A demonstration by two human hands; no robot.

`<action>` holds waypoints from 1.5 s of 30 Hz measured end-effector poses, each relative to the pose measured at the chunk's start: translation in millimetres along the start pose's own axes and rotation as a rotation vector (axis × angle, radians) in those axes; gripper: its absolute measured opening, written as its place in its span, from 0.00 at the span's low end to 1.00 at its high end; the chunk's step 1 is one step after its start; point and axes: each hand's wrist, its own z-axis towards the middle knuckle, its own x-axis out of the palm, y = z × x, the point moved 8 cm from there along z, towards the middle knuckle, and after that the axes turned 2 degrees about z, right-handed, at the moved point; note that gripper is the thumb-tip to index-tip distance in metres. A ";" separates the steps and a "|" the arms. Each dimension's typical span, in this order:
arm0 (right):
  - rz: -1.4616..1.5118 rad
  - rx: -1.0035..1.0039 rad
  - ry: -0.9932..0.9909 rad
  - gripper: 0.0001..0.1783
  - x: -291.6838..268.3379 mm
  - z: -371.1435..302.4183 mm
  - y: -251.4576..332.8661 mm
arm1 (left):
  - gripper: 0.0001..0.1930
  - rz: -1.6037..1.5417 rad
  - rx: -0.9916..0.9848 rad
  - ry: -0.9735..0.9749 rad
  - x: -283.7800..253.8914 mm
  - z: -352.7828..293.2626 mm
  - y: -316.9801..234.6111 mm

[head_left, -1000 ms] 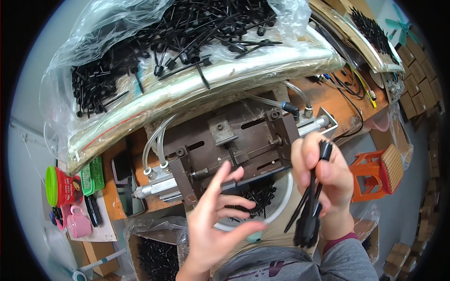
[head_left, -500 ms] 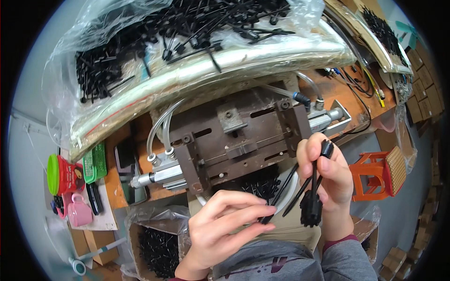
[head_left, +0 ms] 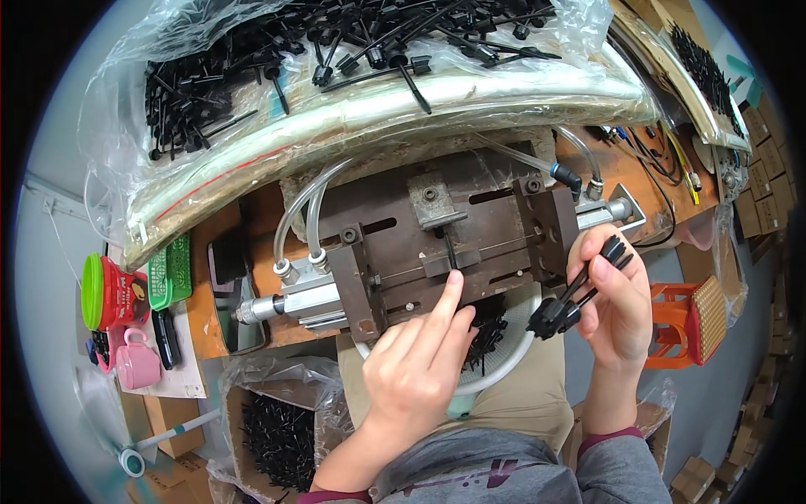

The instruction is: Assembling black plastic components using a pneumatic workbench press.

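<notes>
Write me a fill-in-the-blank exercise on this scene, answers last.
The right hand has in its grip several parts coloured ____.
A fingertip of the ____ hand is at the near end of the rod on the machine.
The mug is coloured ____.
The stool stands toward the picture's ____ edge.

black; left; pink; right

A workshop, judging by the metal fixture (head_left: 495,222), heaped black parts (head_left: 376,55) and stacked cardboard boxes (head_left: 760,178)

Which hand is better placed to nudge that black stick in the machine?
Probably the left hand: its pointing finger is at the black stick in the brown fixture. The right hand is farther away, holding black parts.
</notes>
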 end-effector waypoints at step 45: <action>-0.351 0.046 -0.045 0.07 14.3 -12.8 -9.3 | 0.18 -0.237 0.105 -0.005 -13.3 11.8 -14.7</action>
